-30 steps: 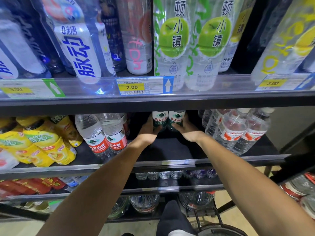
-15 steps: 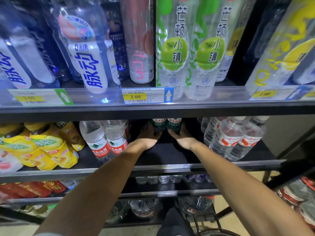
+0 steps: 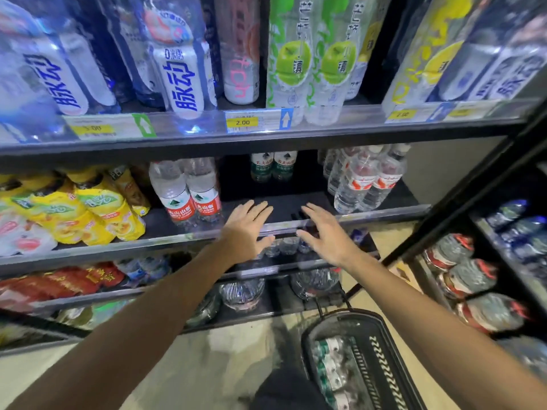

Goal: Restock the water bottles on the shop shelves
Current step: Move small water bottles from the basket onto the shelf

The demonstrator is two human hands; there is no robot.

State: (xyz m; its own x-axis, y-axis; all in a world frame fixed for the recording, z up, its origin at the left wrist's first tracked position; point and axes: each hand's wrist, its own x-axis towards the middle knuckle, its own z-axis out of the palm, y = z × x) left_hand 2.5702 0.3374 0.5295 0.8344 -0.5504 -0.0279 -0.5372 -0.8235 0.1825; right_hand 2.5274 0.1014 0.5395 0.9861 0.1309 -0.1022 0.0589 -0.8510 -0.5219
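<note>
shop aisle, dark metal shelving packed w/ drinks, pale floor below. i'm looking at the middle shelf (image 3: 296, 207): two green-label water bottles (image 3: 273, 167) stand side by side at the far back of the centre lane, upright, touching each other. a sec ago both my hands were wrapped round those two, pushing them deep; now they've let go and pulled back to the near lip of the shelf. left hand (image 3: 248, 229) is empty, fingers straight and loosely spread, palm down. right hand (image 3: 324, 232) same, fingers spread, holding nothing, just apart from the left.

what that means imo: this pair is placed, but the lane in front of them is bare, so more stock has to go in. red-label bottles (image 3: 189, 193) sit to the left of the gap, a cluster of clear bottles w/ red-white labels (image 3: 367, 179) to the right, both nearer the front. basket (image 3: 364, 359) on the floor near right has more green-label bottles lying in it, prob the next grab. frame's a bit blurred, can't count them.
</note>
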